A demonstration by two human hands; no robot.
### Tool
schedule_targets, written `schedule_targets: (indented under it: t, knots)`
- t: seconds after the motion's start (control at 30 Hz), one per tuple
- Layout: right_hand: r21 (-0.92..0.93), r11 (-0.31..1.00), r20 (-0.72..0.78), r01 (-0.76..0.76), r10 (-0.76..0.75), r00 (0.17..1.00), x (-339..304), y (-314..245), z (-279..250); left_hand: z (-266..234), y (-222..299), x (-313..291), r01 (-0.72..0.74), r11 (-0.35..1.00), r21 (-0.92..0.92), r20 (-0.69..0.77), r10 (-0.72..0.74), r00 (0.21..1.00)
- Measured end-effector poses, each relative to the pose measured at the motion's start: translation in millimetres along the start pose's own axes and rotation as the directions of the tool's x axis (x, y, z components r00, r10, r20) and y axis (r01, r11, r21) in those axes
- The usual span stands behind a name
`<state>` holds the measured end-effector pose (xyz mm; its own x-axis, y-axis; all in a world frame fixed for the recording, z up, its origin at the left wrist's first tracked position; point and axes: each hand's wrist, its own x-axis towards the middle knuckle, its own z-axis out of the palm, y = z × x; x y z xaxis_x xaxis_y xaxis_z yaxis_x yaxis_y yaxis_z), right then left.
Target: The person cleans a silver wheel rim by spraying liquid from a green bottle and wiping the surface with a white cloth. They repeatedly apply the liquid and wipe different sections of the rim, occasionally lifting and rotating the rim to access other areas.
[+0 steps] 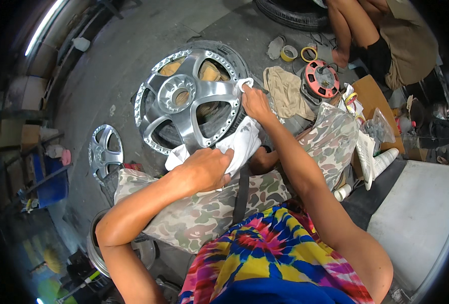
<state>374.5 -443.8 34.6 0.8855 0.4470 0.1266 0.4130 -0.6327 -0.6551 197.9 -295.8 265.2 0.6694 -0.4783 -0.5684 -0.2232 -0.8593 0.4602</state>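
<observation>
In front of me a polished silver five-spoke wheel face (178, 96) rests tilted on a black tire (229, 53), with small holes around its rim. A white cloth (242, 144) lies between my lap and the wheel's near edge. My left hand (212, 166) is closed on that cloth near the lower spoke, its fingertips partly hidden. At the rim's right side my right hand (255, 103) pinches a bunched white piece of cloth (244, 82) against the metal. Whether both pieces are one cloth, I cannot tell.
A smaller silver wheel face (106, 152) stands at the left. Right of the wheel lie a tan cloth (285, 91), a red cable reel (322, 78) and tape rolls (289, 53). Another person's bare legs (342, 35) show at the top right, beside a cardboard piece (376, 104).
</observation>
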Motion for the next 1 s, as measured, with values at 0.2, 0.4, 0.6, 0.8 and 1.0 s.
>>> schedule_targets:
  t: [0.2,0.4,0.6,0.8,1.0]
  knots:
    - [-0.020,0.999,-0.029,0.044,-0.045,0.999,5.3,-1.4,-1.4,0.2,0.2,4.0,0.012,1.000,0.000,0.001,-0.012,1.000]
    - [-0.028,0.999,0.024,0.028,-0.028,0.999,-6.0,-4.7,-5.0,-2.2,0.3,1.3,-0.012,1.000,-0.008,0.003,0.012,1.000]
    - [-0.065,0.997,-0.006,0.046,-0.047,0.999,11.9,-1.2,-5.2,-2.9,0.7,5.0,-0.002,1.000,0.013,-0.018,0.002,1.000]
    - [-0.054,0.998,-0.015,0.023,-0.024,1.000,-0.3,-6.7,-8.1,-6.6,2.4,4.6,-0.016,1.000,-0.010,0.006,0.016,1.000]
    - [-0.004,0.998,-0.017,0.067,-0.067,0.998,1.6,-0.7,-2.0,-4.1,-0.3,2.4,-0.010,1.000,-0.001,0.010,0.010,1.000]
